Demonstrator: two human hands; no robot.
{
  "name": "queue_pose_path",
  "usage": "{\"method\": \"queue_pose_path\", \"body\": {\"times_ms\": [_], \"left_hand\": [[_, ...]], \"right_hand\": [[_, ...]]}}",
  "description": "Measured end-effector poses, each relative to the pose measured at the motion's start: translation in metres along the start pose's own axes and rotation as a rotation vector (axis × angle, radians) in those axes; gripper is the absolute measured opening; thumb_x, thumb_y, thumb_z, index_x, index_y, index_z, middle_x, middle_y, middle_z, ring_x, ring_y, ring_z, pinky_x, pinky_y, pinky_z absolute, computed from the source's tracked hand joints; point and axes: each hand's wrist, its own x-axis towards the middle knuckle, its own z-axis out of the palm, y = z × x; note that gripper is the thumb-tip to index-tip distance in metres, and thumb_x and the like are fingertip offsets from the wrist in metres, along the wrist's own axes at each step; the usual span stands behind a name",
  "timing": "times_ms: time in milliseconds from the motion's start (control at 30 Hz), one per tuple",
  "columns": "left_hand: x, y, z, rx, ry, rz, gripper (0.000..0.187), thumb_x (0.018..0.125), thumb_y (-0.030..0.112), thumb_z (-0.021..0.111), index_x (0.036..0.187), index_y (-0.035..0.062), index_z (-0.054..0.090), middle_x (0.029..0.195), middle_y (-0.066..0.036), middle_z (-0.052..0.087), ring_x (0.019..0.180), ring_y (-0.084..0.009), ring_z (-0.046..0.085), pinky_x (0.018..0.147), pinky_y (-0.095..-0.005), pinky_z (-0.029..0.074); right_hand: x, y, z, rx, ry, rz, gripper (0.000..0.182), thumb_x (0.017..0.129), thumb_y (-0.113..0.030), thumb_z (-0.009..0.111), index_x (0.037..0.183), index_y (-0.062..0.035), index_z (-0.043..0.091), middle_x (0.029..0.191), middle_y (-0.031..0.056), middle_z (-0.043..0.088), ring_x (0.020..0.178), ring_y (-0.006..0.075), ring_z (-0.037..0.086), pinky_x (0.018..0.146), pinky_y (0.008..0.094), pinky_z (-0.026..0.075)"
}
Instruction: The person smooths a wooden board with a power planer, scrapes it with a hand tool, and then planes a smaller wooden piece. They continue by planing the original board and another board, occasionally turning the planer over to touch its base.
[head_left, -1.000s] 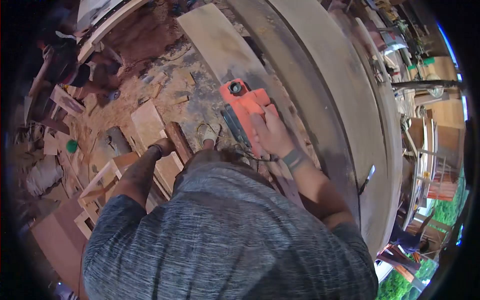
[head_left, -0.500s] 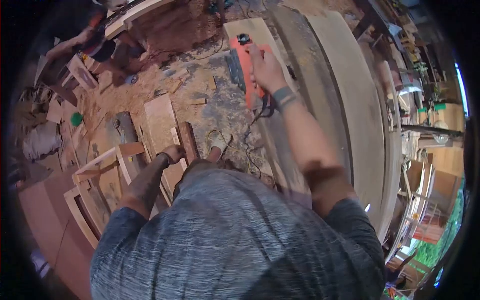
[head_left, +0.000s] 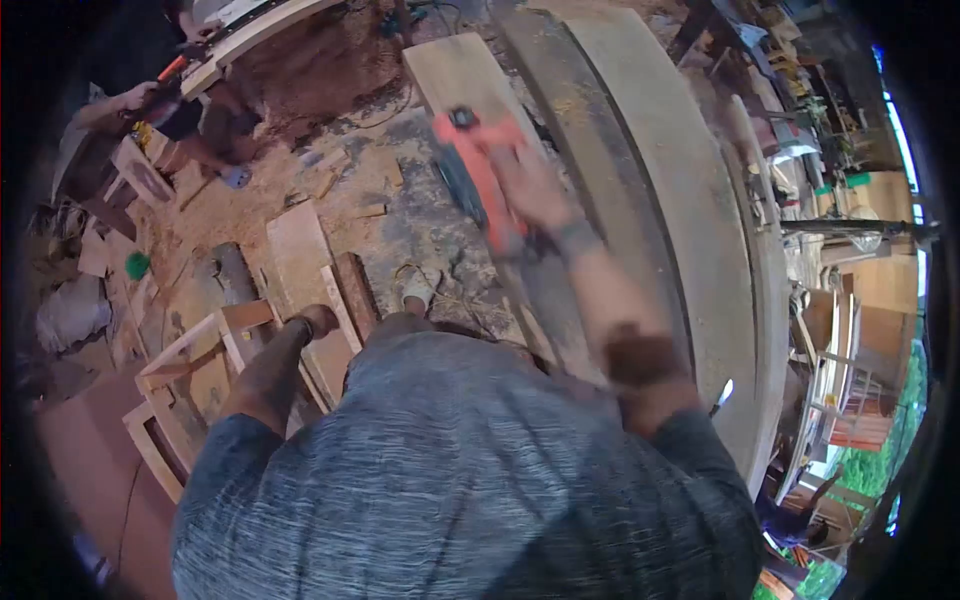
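Note:
My right hand (head_left: 535, 187), blurred by motion, is closed round the handle of an orange electric hand planer (head_left: 485, 180). The planer lies over a pale plank (head_left: 455, 70), partway along its length; its dark side faces left. A band circles my right wrist. Low on the left, my left hand (head_left: 318, 321) looks curled, beside a thin wooden strip (head_left: 343, 305) and above a pale board (head_left: 296, 240). What it holds, if anything, is hidden.
Long boards (head_left: 660, 130) run along the right of the plank. A wooden frame (head_left: 180, 365) stands at lower left. Shavings and offcuts (head_left: 368, 211) litter the floor, near my foot (head_left: 421, 288). Another person's hand (head_left: 140, 97) is at upper left, by a bench (head_left: 255, 35).
My right hand has drawn the planer along the plank towards me. My left hand has shifted slightly left, away from the thin strip. The whole view has turned a little.

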Motion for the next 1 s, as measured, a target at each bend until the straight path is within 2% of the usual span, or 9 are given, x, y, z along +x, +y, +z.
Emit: {"method": "queue_pose_path", "body": {"times_ms": [100,167,233,433,633,667,767,867,1000], "left_hand": [[0.008,0.077,-0.083,-0.298,0.079,-0.267,0.029,0.098,0.028,0.061,0.115,0.0111,0.078,0.125,-0.017,0.072,0.115,-0.0344,0.069,0.1,-0.0468,0.054],[0.045,0.078,-0.085,-0.187,0.139,-0.101,0.028,0.094,0.029,0.064,0.105,0.008,0.078,0.111,-0.019,0.074,0.106,-0.0391,0.07,0.095,-0.048,0.055],[0.066,0.103,-0.099,-0.166,0.249,0.016,0.029,0.093,0.03,0.064,0.102,0.0071,0.078,0.106,-0.02,0.074,0.104,-0.0404,0.07,0.093,-0.0481,0.055],[0.11,0.167,-0.117,-0.204,0.213,0.209,0.031,0.092,0.029,0.062,0.102,0.0042,0.078,0.11,-0.021,0.074,0.105,-0.0404,0.069,0.093,-0.048,0.054],[0.136,0.129,-0.045,0.165,0.176,0.418,0.03,0.091,0.028,0.061,0.1,0.0051,0.079,0.11,-0.02,0.075,0.102,-0.0392,0.072,0.09,-0.0485,0.055],[0.08,0.169,-0.089,-0.132,0.117,0.093,0.03,0.091,0.029,0.061,0.101,0.0066,0.08,0.109,-0.017,0.077,0.102,-0.0378,0.073,0.088,-0.05,0.056],[0.063,0.13,-0.061,-0.086,0.138,-0.01,0.031,0.091,0.03,0.061,0.099,0.0065,0.079,0.105,-0.017,0.077,0.099,-0.0377,0.074,0.086,-0.0498,0.057],[0.082,0.045,0.007,0.38,0.138,0.261,0.032,0.093,0.033,0.061,0.097,0.0065,0.079,0.102,-0.018,0.076,0.098,-0.0381,0.073,0.087,-0.0488,0.056],[0.035,0.028,0.025,-0.276,0.315,-0.082,0.03,0.094,0.033,0.063,0.098,0.0071,0.078,0.106,-0.016,0.075,0.102,-0.0364,0.07,0.09,-0.047,0.055]], "right_hand": [[-0.156,-0.023,-0.038,0.152,0.025,0.328,0.04,0.11,-0.033,0.052,0.126,0.0025,0.058,0.095,0.0208,0.059,0.086,0.0284,0.063,0.081,0.0426,0.051],[-0.259,-0.012,-0.071,-0.494,-0.023,-0.21,0.032,0.104,-0.012,0.058,0.133,0.0021,0.057,0.094,0.0138,0.06,0.083,0.0265,0.062,0.078,0.0399,0.054],[-0.354,0.013,-0.087,-0.732,-0.109,-0.183,0.039,0.104,-0.021,0.059,0.135,0.0024,0.055,0.097,0.0134,0.063,0.085,0.0271,0.065,0.079,0.039,0.056],[-0.518,0.011,-0.094,0.12,0.085,0.815,0.063,0.098,-0.042,0.069,0.138,0.0049,0.054,0.115,0.0195,0.067,0.096,0.0354,0.069,0.079,0.0423,0.058],[-0.381,0.023,-0.08,-0.371,0.043,0.3,0.035,0.105,-0.023,0.056,0.124,0.0071,0.061,0.111,0.0275,0.066,0.104,0.0456,0.065,0.09,0.0491,0.051],[-0.33,0.015,-0.078,-0.262,0.057,0.328,0.033,0.105,-0.022,0.055,0.119,0.0069,0.061,0.11,0.0286,0.066,0.105,0.0461,0.064,0.09,0.0502,0.05],[-0.189,-0.014,-0.076,0.082,-0.056,0.572,0.037,0.108,-0.032,0.05,0.111,0.003,0.062,0.104,0.0287,0.066,0.102,0.0478,0.065,0.088,0.0549,0.048],[-0.084,0.042,-0.037,0.004,0.099,0.312,0.049,0.108,-0.047,0.051,0.112,-0.0011,0.067,0.082,0.0167,0.066,0.078,0.0329,0.066,0.071,0.046,0.051],[0.049,0.045,-0.009,0.135,0.149,0.192,0.051,0.107,-0.052,0.053,0.111,-0.0034,0.068,0.076,0.0111,0.065,0.068,0.0243,0.066,0.061,0.0403,0.053]]}}
